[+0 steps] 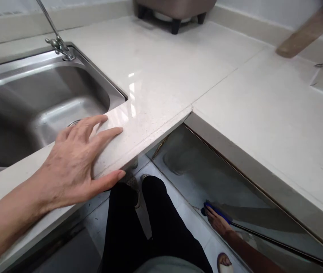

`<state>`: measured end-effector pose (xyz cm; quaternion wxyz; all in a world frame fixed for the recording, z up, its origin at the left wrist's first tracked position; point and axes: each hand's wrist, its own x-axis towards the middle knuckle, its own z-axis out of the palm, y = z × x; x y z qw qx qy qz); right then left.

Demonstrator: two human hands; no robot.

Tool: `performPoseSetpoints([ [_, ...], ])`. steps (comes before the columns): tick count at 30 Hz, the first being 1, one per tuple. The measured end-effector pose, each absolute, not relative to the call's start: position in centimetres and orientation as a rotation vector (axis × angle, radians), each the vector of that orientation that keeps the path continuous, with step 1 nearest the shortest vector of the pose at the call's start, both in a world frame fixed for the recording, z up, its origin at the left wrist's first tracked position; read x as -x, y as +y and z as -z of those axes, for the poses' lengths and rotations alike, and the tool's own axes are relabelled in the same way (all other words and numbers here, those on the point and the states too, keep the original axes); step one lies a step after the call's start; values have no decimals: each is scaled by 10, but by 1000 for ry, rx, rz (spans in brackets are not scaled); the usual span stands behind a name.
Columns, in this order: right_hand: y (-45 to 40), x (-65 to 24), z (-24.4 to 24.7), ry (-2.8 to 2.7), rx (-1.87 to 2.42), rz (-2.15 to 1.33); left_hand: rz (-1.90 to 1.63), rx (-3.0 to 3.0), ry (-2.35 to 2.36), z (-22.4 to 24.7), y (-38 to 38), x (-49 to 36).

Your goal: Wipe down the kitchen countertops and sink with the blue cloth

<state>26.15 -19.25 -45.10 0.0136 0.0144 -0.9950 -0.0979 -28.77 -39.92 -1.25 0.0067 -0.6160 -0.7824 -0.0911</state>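
My left hand [73,163] rests over the front edge of the pale countertop beside the sink. Its fingers are spread and slightly curved, the thumb is stretched out, and nothing is in it. Lower right, in front of the glossy grey cabinet front [195,167], my right hand [218,222] is closed around a narrow blue object [220,213]. A dark tip shows at one end of this object, but I cannot make out its kind. My forearm comes up from the bottom edge of the view.
A steel sink [13,87] with a thin tap [60,47] lies at left. At the back stands a brown, short-legged appliance [175,9]. A blurred brown object [303,36] juts in at upper right. Below are my black-trousered legs [161,216] and a sandalled foot [225,262].
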Motion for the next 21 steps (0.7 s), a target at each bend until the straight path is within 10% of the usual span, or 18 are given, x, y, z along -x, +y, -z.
performPoseSetpoints([
  [14, -123, 89, 441, -3263, 132, -74, 215, 1951, -2487, 4, -394, 289],
  [21, -122, 66, 417, -3221, 127, -235, 233, 1962, -2461, 7, -395, 290],
])
